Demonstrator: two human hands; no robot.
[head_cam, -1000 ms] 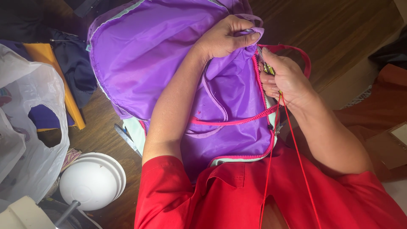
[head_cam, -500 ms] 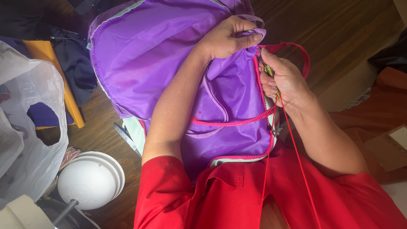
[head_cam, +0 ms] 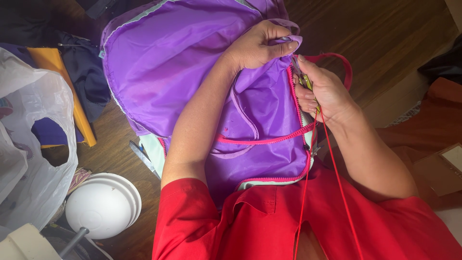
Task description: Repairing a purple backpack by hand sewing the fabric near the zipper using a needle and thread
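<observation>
A purple backpack (head_cam: 192,58) with pink zippers lies in front of me, turned so its lining shows. My left hand (head_cam: 257,45) pinches a fold of the purple fabric at the bag's upper right edge. Just below it, my right hand (head_cam: 325,91) grips a small yellow-green tool (head_cam: 308,83) against the pink zipper (head_cam: 294,86). A doubled red thread (head_cam: 332,168) runs from that hand down over my red shirt. A red strap (head_cam: 344,67) loops behind my right hand.
A white plastic bag (head_cam: 33,144) sits at the left, with dark blue and yellow cloth (head_cam: 62,77) behind it. A white round lamp shade (head_cam: 103,207) stands at the lower left. Scissors (head_cam: 142,156) lie on the wooden floor (head_cam: 385,33) beside the bag. Brown cardboard (head_cam: 433,154) is at the right.
Both hands have stayed at the zipper edge. My right hand has shifted slightly with the tool, and the view has barely moved.
</observation>
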